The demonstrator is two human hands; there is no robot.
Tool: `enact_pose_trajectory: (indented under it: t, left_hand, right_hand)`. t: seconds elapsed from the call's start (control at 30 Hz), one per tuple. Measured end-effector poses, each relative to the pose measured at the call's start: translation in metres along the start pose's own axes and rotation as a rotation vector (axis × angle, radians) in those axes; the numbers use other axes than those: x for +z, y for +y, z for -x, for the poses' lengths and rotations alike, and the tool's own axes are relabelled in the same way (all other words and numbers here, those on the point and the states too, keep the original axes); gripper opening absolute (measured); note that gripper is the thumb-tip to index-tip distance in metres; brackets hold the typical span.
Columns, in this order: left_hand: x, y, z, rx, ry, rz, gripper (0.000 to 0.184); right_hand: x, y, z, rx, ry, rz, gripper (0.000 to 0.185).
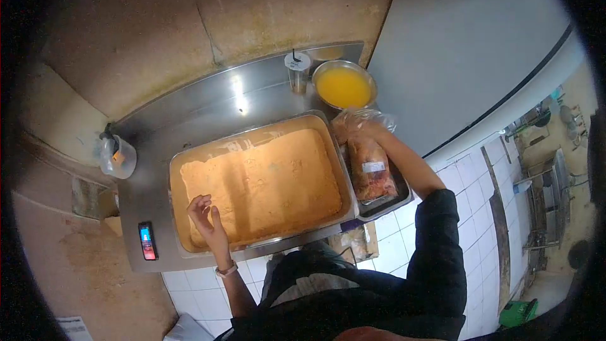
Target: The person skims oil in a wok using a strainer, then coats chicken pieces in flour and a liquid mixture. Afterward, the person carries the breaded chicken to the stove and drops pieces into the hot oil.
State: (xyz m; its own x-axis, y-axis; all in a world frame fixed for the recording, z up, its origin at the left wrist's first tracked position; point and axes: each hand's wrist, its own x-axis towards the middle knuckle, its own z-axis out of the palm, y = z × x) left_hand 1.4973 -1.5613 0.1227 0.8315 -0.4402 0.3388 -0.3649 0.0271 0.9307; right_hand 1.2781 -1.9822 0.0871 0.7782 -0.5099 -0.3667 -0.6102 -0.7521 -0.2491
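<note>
A large metal tray (350, 205) holds a flat, pale orange-brown slab (271, 180) that looks like sponge cake or dough. Over the slab's lower left corner is my left hand (205, 218), empty, with its fingers loosely bent and the thumb apart. To the right of the tray, a clear plastic bag (369, 167) with a white label lies in a dark tray (404, 196). Reddish-brown filling shows through the bag. My right hand (363, 129) is at the bag's crumpled mouth; plastic and the viewing angle hide its fingers, so its grip is unclear.
Behind the bag stands a metal bowl (372, 79) of yellow liquid, next to a lidded plastic cup (298, 76). A phone (148, 242) lies on the steel table (142, 199) at left, near a white container (120, 158). A large grey panel (454, 44) borders the right side.
</note>
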Motion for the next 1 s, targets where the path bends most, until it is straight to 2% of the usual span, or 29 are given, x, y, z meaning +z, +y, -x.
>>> enact_pose_trajectory:
  t: [0.4,0.5,0.63,0.67,0.7,0.77,1.0]
  left_hand:
    - [-0.012,-0.006,0.013,-0.031,0.046,0.071,0.029]
    - [-0.02,-0.006,0.017,-0.037,0.063,0.071,0.027]
    - [-0.032,-0.002,0.018,-0.04,0.084,0.096,0.025]
    - [-0.036,-0.004,0.017,-0.031,0.097,0.101,0.025]
    - [-0.041,-0.009,0.017,-0.032,0.107,0.113,0.025]
    - [-0.049,-0.013,0.014,-0.03,0.114,0.123,0.024]
    - [-0.068,-0.025,0.014,-0.042,0.105,0.118,0.024]
  right_hand:
    - [0.004,-0.011,-0.022,-0.033,-0.239,0.078,0.031]
    - [0.022,-0.006,-0.027,-0.06,-0.164,0.154,0.033]
    - [0.092,0.049,-0.039,-0.144,0.186,0.333,0.035]
    - [0.078,0.035,-0.025,-0.154,0.259,0.333,0.035]
    - [0.059,0.023,-0.011,-0.126,0.233,0.25,0.036]
    - [-0.02,-0.054,0.045,-0.065,0.19,0.084,0.038]
    - [-0.094,-0.06,0.077,0.307,0.238,0.312,0.036]
